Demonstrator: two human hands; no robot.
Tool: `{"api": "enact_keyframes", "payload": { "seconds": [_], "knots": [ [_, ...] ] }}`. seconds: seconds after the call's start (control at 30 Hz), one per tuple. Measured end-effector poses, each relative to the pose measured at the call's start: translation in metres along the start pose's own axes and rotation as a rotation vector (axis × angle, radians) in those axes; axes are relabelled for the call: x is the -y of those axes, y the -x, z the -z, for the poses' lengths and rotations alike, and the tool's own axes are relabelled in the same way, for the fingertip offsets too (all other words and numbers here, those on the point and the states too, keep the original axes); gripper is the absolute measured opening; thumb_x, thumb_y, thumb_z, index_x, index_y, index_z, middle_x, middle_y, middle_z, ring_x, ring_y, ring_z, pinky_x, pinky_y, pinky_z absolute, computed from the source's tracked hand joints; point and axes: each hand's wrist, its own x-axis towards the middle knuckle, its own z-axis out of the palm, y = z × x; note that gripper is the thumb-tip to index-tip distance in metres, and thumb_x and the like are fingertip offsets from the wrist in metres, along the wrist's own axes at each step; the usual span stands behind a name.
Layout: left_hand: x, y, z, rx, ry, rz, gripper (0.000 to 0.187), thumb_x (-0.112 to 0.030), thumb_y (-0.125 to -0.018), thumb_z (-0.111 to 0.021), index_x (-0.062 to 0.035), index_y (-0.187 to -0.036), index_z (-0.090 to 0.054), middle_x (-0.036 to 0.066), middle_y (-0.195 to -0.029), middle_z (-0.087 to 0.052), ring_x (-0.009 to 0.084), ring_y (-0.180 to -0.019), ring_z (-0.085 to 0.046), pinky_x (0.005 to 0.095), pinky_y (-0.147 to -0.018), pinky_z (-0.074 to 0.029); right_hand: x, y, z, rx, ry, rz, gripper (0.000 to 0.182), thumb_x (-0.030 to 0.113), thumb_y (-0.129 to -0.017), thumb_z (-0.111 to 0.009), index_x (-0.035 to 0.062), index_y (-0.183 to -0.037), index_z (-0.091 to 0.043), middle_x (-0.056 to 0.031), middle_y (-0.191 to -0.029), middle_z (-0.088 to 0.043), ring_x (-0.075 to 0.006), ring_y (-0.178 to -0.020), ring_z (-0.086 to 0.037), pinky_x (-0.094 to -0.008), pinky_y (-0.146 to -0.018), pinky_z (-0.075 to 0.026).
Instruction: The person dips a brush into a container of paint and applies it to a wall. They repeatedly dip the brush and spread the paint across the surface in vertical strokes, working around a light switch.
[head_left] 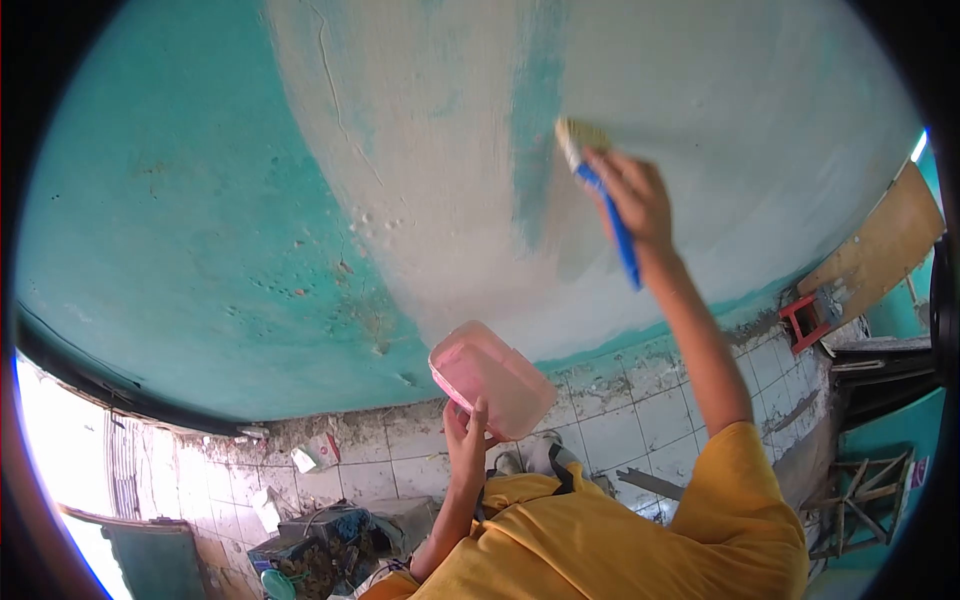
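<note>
My right hand (635,200) is closed around a paintbrush (610,205) with a blue handle and pale bristles. The bristle end lies against the wall (430,150), beside a narrow teal strip between whitish painted areas. Lower down, my left hand (466,432) grips a pink plastic tub (495,385) by its near side, fingers underneath and thumb at the edge. The tub is tilted, and pinkish-white paint shows along its inside.
Teal wall with blistered, peeling paint spreads to the left. White floor tiles (420,478) run along the wall's foot, with debris. A red stool (805,322) and a brown board (885,240) stand at right. Cluttered dark items (320,545) sit at lower left.
</note>
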Motion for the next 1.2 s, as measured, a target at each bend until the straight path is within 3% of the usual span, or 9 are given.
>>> {"api": "enact_keyframes", "payload": {
  "seconds": [0.23, 0.37, 0.5, 0.7, 0.93, 1.03, 1.1, 1.13, 1.2],
  "knots": [
    [0.001, 0.001, 0.011, -0.059, -0.018, -0.004, 0.085, -0.048, -0.096, -0.071, -0.0003, -0.151, -0.027, 0.019, -0.137, -0.052, 0.0296, -0.118, -0.062, 0.0424, -0.078, -0.064, 0.061, 0.190, -0.073, 0.384, -0.219, -0.088, 0.043, 0.015, -0.089, -0.070, 0.0112, -0.131, -0.066, -0.0053, -0.109, -0.065, -0.0275, -0.096, -0.064, -0.0417, -0.085, -0.050],
    [-0.005, 0.003, 0.010, -0.086, -0.043, -0.023, 0.081, -0.050, -0.097, -0.068, -0.0013, -0.150, -0.030, 0.017, -0.134, -0.054, 0.0273, -0.111, -0.065, 0.0403, -0.077, -0.063, 0.045, 0.190, -0.074, 0.543, -0.372, -0.102, 0.039, 0.018, -0.092, -0.068, 0.0132, -0.131, -0.067, -0.0040, -0.107, -0.065, -0.0261, -0.096, -0.063, -0.0409, -0.085, -0.049],
    [-0.002, 0.006, 0.008, -0.096, -0.054, -0.042, 0.078, -0.052, -0.098, -0.064, -0.0022, -0.148, -0.033, 0.016, -0.132, -0.056, 0.0268, -0.107, -0.068, 0.0391, -0.078, -0.062, 0.008, 0.086, -0.043, 0.237, -0.350, -0.026, 0.038, 0.007, -0.079, -0.078, 0.0085, -0.118, -0.073, -0.0067, -0.096, -0.069, -0.0290, -0.076, -0.065, -0.0426, -0.067, -0.052],
    [-0.002, 0.008, 0.007, -0.054, 0.010, 0.002, 0.081, -0.047, -0.097, -0.069, -0.0016, -0.151, -0.028, 0.017, -0.137, -0.051, 0.0277, -0.117, -0.063, 0.0423, -0.079, -0.064, 0.038, 0.063, -0.028, -0.034, -0.182, -0.085, 0.041, 0.003, -0.082, -0.078, 0.0064, -0.122, -0.072, -0.0082, -0.108, -0.071, -0.0280, -0.089, -0.066, -0.0417, -0.080, -0.052],
    [-0.007, 0.006, 0.004, -0.088, -0.009, -0.014, 0.079, -0.045, -0.098, -0.068, -0.0032, -0.151, -0.028, 0.016, -0.138, -0.051, 0.0276, -0.119, -0.061, 0.0414, -0.082, -0.064, 0.071, 0.218, -0.092, 0.306, -0.226, -0.159, 0.037, 0.008, -0.083, -0.078, 0.0085, -0.119, -0.072, -0.0075, -0.102, -0.070, -0.0293, -0.080, -0.068, -0.0421, -0.069, -0.053],
    [-0.008, 0.004, 0.003, -0.087, -0.013, -0.014, 0.079, -0.045, -0.098, -0.068, -0.0032, -0.152, -0.027, 0.016, -0.138, -0.051, 0.0274, -0.120, -0.061, 0.0399, -0.082, -0.063, 0.078, 0.220, -0.086, 0.396, -0.415, -0.298, 0.031, 0.012, -0.088, -0.077, 0.0067, -0.118, -0.071, -0.0099, -0.099, -0.070, -0.0300, -0.077, -0.068, -0.0400, -0.065, -0.053],
    [-0.006, 0.002, 0.002, -0.093, -0.062, -0.079, 0.079, -0.051, -0.098, -0.065, -0.0035, -0.152, -0.030, 0.015, -0.137, -0.054, 0.0285, -0.115, -0.065, 0.0407, -0.081, -0.061, 0.084, 0.206, -0.070, 0.190, -0.627, -0.518, 0.027, 0.015, -0.093, -0.073, 0.0034, -0.118, -0.071, -0.0098, -0.094, -0.069, -0.0238, -0.074, -0.067, -0.0338, -0.067, -0.053],
    [-0.007, 0.002, 0.002, -0.104, -0.062, -0.066, 0.079, -0.051, -0.098, -0.065, -0.0035, -0.152, -0.030, 0.015, -0.137, -0.054, 0.0285, -0.115, -0.065, 0.0407, -0.081, -0.061, 0.090, 0.194, -0.055, 0.202, -0.636, -0.525, 0.027, 0.015, -0.093, -0.073, 0.0034, -0.118, -0.071, -0.0098, -0.094, -0.069, -0.0238, -0.074, -0.067, -0.0338, -0.067, -0.053],
    [-0.007, 0.000, -0.001, -0.089, -0.062, -0.111, 0.079, -0.048, -0.099, -0.066, -0.0032, -0.153, -0.029, 0.015, -0.138, -0.054, 0.0279, -0.116, -0.064, 0.0405, -0.081, -0.062, 0.104, 0.161, -0.021, 0.162, -0.731, -0.809, 0.027, 0.016, -0.097, -0.070, 0.0010, -0.119, -0.069, -0.0085, -0.089, -0.069, -0.0149, -0.073, -0.064, -0.0281, -0.067, -0.052]
  ]
}}
